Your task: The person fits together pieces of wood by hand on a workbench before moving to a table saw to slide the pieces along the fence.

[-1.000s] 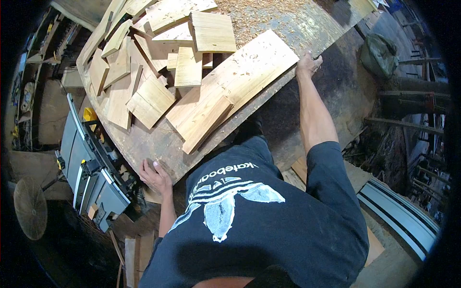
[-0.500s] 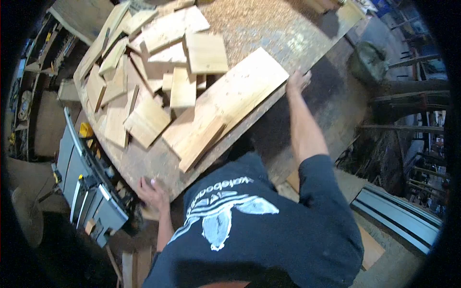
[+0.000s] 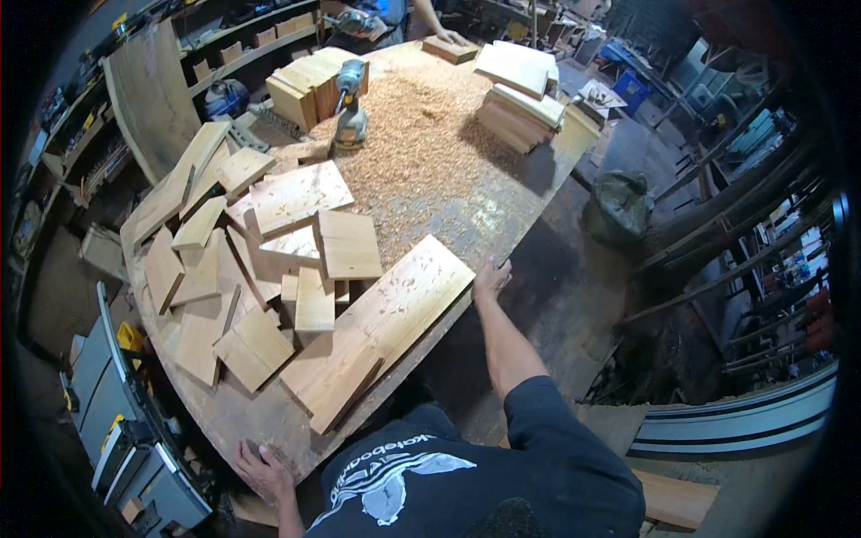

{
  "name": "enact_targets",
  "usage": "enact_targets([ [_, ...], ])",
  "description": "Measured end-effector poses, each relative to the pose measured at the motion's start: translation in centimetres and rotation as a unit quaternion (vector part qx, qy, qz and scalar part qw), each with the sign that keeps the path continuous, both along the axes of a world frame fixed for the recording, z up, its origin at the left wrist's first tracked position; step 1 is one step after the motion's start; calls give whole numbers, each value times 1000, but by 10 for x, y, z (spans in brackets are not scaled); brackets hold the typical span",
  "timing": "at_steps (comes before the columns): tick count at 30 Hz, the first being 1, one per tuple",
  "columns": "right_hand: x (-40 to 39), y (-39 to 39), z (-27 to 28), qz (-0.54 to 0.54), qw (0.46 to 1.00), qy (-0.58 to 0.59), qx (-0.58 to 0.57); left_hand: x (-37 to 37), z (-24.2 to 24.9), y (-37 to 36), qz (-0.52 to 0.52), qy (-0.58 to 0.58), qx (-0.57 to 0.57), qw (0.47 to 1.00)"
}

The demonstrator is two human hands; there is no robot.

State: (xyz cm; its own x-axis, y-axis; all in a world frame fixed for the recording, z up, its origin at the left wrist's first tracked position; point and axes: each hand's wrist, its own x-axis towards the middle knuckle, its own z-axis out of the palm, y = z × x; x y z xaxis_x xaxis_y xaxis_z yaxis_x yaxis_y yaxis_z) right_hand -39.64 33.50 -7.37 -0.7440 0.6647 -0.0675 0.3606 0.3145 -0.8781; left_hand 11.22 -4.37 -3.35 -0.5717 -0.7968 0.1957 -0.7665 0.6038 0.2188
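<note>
My left hand (image 3: 264,470) lies at the near left corner of a wooden worktable (image 3: 224,421), fingers spread and holding nothing. Further along the near edge, my right hand (image 3: 491,280) is closed round the tabletop's rim, close to the end of a long wide board (image 3: 395,314). On that board's near end rests a narrow wood strip (image 3: 348,394). Between my hands and beyond, many cut wood pieces lie in a loose heap, among them a square block (image 3: 349,245) and a pale plank (image 3: 300,195).
A power tool (image 3: 350,112) stands upright amid wood shavings (image 3: 413,134). Stacked boards (image 3: 516,99) sit at the far right, more blocks (image 3: 309,85) at the far left. Another person's hand (image 3: 448,38) rests on a board across the table. A grey machine (image 3: 108,403) stands left, a sack (image 3: 619,208) right.
My view has tipped up, so the table's far side, the power tool and the other person now show. Both my hands keep their places on the table, and the boards lie as before.
</note>
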Motion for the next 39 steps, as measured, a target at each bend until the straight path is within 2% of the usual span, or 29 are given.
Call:
enact_targets([
  [5, 5, -3, 7, 6, 1000, -14, -6, 5, -6, -4, -18, 8, -12, 1000],
  [11, 3, -3, 2, -2, 1000, -13, -11, 0, 10, 2, -22, 9, 2, 1000],
  [23, -2, 2, -8, 2, 999, -27, 18, 3, 0, -3, -39, 54, -3, 998],
  [35, 2, -2, 1, -3, 1000, -24, 16, 5, -5, -4, -30, 45, -12, 998],
  [37, 6, -5, 8, 1, 1000, -8, -12, 5, -5, -4, -30, 44, -12, 998],
  [39, 2, -2, 0, 2, 1000, -15, 12, 5, -2, -3, -30, 42, -13, 999],
])
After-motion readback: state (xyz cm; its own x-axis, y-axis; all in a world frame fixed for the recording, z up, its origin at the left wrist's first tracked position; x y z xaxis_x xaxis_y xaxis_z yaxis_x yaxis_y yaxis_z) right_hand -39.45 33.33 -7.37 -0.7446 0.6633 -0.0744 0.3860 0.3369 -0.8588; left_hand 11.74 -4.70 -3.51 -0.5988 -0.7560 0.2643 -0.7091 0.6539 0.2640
